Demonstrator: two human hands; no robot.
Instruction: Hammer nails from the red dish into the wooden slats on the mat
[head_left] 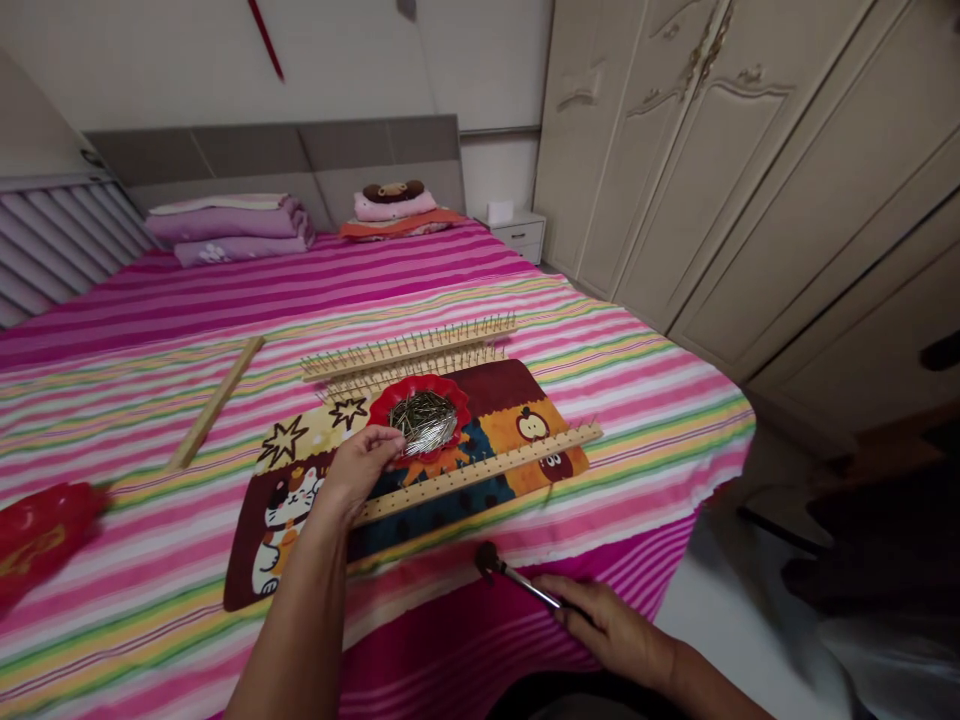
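My right hand (611,625) is closed around the dark grip of a hammer (525,583), its head hanging over the near edge of the bed. My left hand (366,460) reaches to the left rim of a red scalloped bowl (460,393), thumb and fingers pinched together. What they hold, if anything, is too small to tell. Loose nails (427,420) fill the bowl. In front of it lies a wooden strip with a row of holes (480,470); a nail stands at its right end. Both bowl and strip rest on a patterned mat (244,560).
Behind the bowl, wooden strips studded with upright nails (409,350) lie side by side. A plain wooden bar (217,403) and a red plastic dish (45,540) are to the left. Folded bedding (240,228) sits by the headboard. Wardrobes (675,150) stand at right.
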